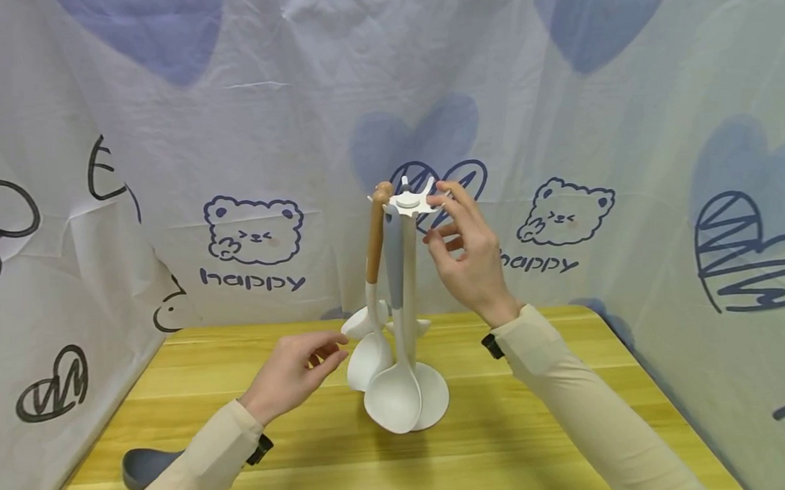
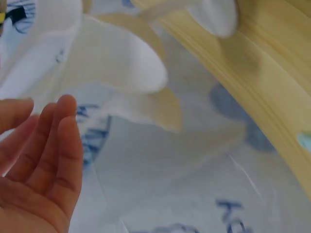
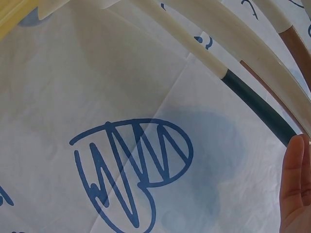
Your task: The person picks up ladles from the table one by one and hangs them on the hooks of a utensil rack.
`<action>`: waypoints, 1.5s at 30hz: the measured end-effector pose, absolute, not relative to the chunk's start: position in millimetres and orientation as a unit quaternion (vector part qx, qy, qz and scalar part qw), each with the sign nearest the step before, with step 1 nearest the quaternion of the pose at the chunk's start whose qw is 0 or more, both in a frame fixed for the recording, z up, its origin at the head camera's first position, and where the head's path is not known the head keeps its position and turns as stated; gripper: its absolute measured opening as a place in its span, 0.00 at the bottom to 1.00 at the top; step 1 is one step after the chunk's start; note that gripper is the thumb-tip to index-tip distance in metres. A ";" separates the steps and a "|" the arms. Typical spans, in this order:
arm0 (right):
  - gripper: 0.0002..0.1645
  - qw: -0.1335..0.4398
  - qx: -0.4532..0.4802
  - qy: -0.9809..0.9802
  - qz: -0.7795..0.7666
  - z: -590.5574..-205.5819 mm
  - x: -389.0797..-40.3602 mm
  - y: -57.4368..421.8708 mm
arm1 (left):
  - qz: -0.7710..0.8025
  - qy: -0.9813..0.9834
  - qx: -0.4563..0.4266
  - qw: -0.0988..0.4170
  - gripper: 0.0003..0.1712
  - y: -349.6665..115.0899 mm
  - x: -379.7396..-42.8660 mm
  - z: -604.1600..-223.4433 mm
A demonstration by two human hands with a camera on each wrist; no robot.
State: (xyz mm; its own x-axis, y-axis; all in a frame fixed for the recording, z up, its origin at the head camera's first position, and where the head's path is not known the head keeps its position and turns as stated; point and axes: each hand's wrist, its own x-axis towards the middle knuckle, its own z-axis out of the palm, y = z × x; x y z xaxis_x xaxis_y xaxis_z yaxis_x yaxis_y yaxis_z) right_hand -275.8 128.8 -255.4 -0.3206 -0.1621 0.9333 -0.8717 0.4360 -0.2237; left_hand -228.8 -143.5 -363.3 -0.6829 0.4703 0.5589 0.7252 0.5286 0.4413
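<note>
A white utensil stand with hooks round its top stands upright on the table. From it hang a white ladle with a blue-grey handle, a utensil with a brown handle and other white-headed utensils. One with a dark green handle shows in the right wrist view. My right hand touches the stand's hooked top with its fingertips, the thumb lower and apart. Beside the white bowls, my left hand has its fingers loosely bent, with nothing in them; contact with the nearest bowl is unclear.
A dark grey utensil head lies at the lower left of the wooden table, partly covered by the left forearm. A printed cloth hangs behind the table and along its sides. The stand's round base rests on the wood.
</note>
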 end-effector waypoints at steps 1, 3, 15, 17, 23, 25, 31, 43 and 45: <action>0.26 0.456 0.362 -0.714 0.388 -255.7 -276.6 129.3 | -0.326 -0.861 -0.345 0.185 0.09 -149.7 -230.1 -364.2; 0.26 0.456 0.363 -0.714 0.387 -254.7 -275.7 129.2 | -0.301 -0.876 -0.332 0.176 0.07 -162.4 -234.1 -366.3; 0.26 0.430 0.370 -0.724 0.394 -239.5 -247.9 123.7 | -0.223 -0.948 -0.223 0.046 0.05 -228.0 -254.3 -399.5; 0.28 0.429 0.367 -0.726 0.393 -241.6 -247.8 125.9 | -0.210 -0.953 -0.218 0.031 0.06 -234.6 -256.7 -404.1; 0.37 0.434 0.358 -0.720 0.406 -258.8 -267.4 140.8 | -0.174 -0.963 -0.204 0.020 0.08 -252.4 -261.1 -415.4; 0.38 0.434 0.356 -0.719 0.409 -263.5 -272.1 144.6 | -0.168 -0.964 -0.203 0.022 0.08 -257.9 -261.2 -418.5; 0.34 0.413 0.360 -0.730 0.408 -277.4 -274.0 150.0 | -0.132 -0.973 -0.187 -0.013 0.13 -271.7 -258.4 -429.1; 0.11 0.305 0.348 -0.792 0.399 -303.2 -245.5 148.2 | -0.122 -0.980 -0.142 -0.060 0.13 -282.7 -249.3 -445.1; 0.11 0.294 0.351 -0.794 0.401 -313.6 -253.1 150.5 | -0.120 -0.981 -0.143 -0.058 0.13 -283.0 -249.3 -444.9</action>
State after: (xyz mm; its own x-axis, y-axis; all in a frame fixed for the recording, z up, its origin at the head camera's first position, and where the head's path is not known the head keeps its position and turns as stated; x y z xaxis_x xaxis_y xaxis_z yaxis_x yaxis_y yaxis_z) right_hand -253.1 150.5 -313.6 -0.5809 -0.3214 0.7478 -0.7925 0.4328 -0.4296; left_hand -249.3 -283.0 -444.9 -0.9523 0.2944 -0.0800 0.2666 0.9304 0.2514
